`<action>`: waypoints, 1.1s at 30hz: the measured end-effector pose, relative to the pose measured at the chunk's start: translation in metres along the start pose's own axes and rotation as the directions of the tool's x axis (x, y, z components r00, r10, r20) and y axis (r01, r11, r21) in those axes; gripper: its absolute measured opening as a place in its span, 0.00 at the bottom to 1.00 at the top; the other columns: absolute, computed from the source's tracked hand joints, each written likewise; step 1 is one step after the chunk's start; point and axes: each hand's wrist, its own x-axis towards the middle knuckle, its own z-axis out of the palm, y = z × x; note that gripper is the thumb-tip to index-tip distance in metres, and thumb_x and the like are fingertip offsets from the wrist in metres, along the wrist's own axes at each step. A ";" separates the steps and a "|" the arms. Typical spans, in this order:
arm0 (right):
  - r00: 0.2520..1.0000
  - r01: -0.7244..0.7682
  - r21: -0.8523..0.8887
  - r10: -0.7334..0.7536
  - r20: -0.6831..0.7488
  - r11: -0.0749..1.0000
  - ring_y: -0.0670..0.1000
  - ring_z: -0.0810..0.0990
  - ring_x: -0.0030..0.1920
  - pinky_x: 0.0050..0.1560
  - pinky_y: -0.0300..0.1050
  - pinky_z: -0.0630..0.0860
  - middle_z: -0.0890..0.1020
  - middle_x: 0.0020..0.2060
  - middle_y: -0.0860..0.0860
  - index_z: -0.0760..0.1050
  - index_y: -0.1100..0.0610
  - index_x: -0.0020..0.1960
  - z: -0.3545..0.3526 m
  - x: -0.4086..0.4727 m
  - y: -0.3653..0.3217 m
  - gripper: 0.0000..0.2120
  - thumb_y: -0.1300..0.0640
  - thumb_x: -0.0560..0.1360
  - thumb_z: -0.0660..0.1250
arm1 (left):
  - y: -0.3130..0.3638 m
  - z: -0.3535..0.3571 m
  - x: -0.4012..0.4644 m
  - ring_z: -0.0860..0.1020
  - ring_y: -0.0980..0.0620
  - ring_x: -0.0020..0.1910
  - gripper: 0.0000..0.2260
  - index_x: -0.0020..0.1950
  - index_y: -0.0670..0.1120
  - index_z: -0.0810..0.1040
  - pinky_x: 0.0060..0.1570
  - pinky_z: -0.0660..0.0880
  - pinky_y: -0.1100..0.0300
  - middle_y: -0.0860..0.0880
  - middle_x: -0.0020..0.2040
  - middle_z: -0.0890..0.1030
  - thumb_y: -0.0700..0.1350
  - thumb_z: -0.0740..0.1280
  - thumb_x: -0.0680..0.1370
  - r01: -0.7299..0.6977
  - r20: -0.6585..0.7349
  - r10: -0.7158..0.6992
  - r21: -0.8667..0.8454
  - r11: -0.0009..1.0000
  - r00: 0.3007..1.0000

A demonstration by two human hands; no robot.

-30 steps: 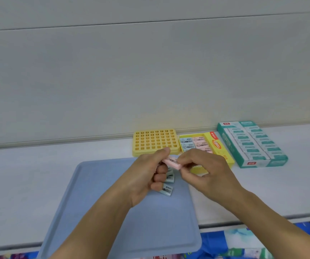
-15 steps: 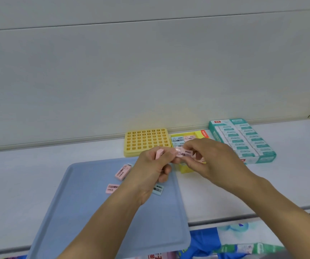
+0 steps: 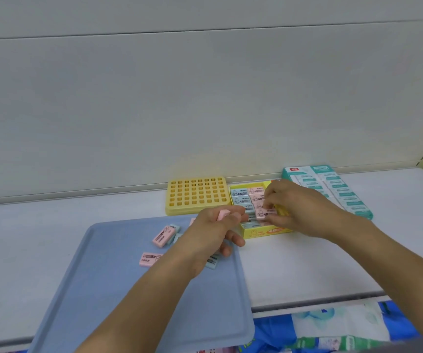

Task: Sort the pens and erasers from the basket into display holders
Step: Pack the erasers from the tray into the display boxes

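Note:
My left hand grips a pink eraser above the right rim of the blue tray. My right hand pinches another pink eraser and holds it down among the pink and blue erasers in the yellow display box. Loose erasers lie on the tray: a pink one on top of a blue one, a second pink one, and a blue one partly hidden under my left hand.
A yellow grid holder with empty square holes stands behind the tray at the wall. A teal and white box of erasers sits right of the yellow box. The white shelf's front edge runs below, with blue packaging underneath.
My right hand has carried its pink eraser from in front of my left hand down into the yellow box. My left hand stayed over the tray with its eraser.

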 end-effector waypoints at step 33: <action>0.943 -0.030 0.968 0.329 -0.056 0.249 0.51 0.84 0.38 0.40 0.45 0.83 0.85 0.39 0.54 0.79 0.54 0.52 -0.005 -0.002 -0.036 0.10 0.66 0.75 0.70 | 0.009 0.003 0.016 0.84 0.49 0.41 0.05 0.51 0.40 0.81 0.42 0.80 0.63 0.42 0.45 0.86 0.36 0.69 0.77 -0.096 -0.109 0.061 -0.348 0.933 0.992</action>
